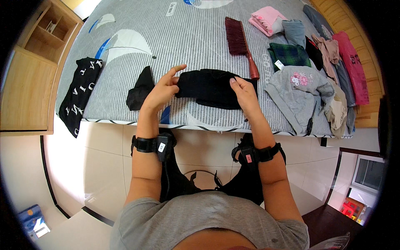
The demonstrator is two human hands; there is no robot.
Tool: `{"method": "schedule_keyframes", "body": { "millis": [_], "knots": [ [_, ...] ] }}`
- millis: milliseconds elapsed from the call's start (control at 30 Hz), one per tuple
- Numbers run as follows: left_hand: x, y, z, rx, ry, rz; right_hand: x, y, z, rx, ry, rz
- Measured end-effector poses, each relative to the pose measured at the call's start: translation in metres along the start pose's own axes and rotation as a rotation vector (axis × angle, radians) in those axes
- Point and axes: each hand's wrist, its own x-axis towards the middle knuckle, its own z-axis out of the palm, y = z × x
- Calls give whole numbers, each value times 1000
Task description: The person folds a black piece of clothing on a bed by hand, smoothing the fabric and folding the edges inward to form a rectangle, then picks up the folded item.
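A folded black garment (209,86) lies across the near part of the bed, between my two hands. My left hand (164,87) is at its left end, thumb and some fingers at the cloth edge, the index finger stretched out above. With thumb and fingers my right hand (245,93) pinches the garment near its right end. Just left of my left hand rests a small dark piece of cloth (140,90) with a pointed top. Beyond the garment's right end, a brush with dark red bristles (235,37) and a reddish handle lies on the bed.
The bed (187,37) wears a grey striped sheet. At right lie a grey hooded sweatshirt (301,93), green plaid cloth (289,55), pink folded clothing (267,20) and a red bag (351,68). A black lettered cloth (82,93) hangs over the left edge, near a wooden cabinet (26,90).
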Motion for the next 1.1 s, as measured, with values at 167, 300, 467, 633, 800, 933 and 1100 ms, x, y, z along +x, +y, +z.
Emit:
{"method": "schedule_keyframes", "body": {
  "millis": [167, 300, 467, 633, 800, 933, 1100],
  "knots": [
    [4, -7, -4, -78, 106, -58, -1, -4, -4, -4, -44, 102],
    [11, -27, 4, 100, 210, 54, -4, -14, -7, 189, -15, 157],
    [14, -32, 14, 146, 192, 82, 0, -39, -38, 517, 187, 0],
    [18, -30, 17, 133, 173, 48, 5, -50, -57, 335, 527, -186],
    [17, -31, 15, 62, 143, 81, -3, -67, -32, -23, 561, -366],
    [18, -29, 11, 39, 235, 77, -11, -67, 19, -298, 413, -603],
    [16, -21, 12, -52, 284, 5, -19, -39, 52, -562, -46, -543]
  ]
}}
